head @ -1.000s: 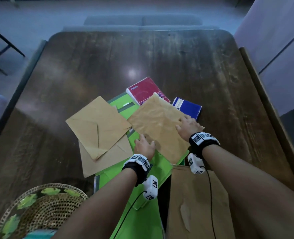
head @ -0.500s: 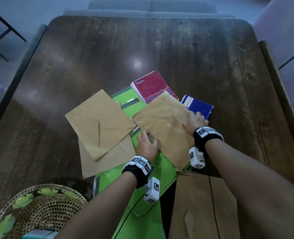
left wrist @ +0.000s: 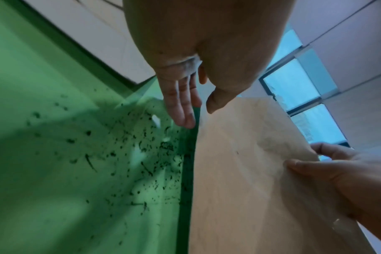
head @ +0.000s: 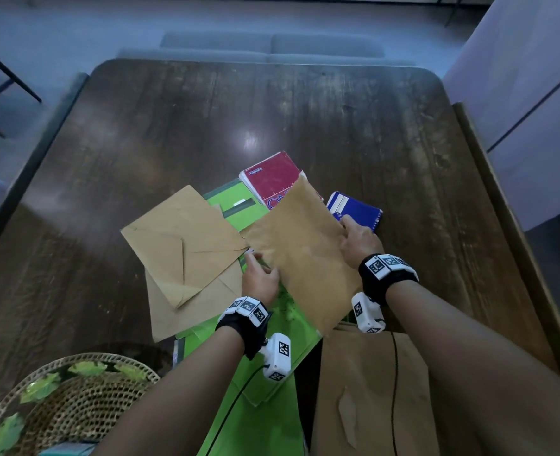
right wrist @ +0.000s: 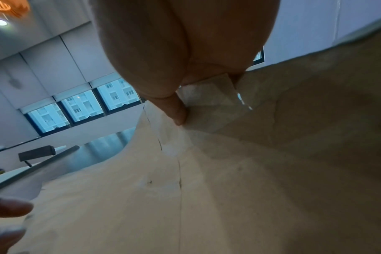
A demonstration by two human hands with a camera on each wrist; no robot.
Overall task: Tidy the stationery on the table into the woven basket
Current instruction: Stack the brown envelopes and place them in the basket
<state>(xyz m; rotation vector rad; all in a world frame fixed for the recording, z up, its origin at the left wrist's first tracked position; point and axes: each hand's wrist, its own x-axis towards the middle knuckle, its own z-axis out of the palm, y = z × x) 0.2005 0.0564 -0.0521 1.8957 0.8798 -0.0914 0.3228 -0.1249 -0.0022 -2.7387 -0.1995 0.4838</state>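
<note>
A crumpled brown envelope (head: 301,251) is tilted up off the pile in the middle of the table. My right hand (head: 354,232) pinches its right edge, thumb on top (right wrist: 176,111) and the other fingers hidden behind the paper. My left hand (head: 254,261) lies with straight fingers (left wrist: 180,110) on the green folder (left wrist: 54,154), right at the envelope's (left wrist: 250,171) left edge; it grips nothing. Two more brown envelopes (head: 180,245) lie overlapped to the left. A red notebook (head: 272,179) and a blue notebook (head: 357,209) lie behind. The woven basket (head: 74,399) stands at the lower left.
A large brown envelope (head: 370,396) lies on the table edge nearest me, under my right forearm. More green folders (head: 272,422) stretch towards me. The dark wooden table (head: 272,120) is bare in its far half. A grey seat (head: 518,93) stands to the right.
The crumpled envelope's right side has come up off the pile in my right hand. My left hand slid from on top of it to its left edge.
</note>
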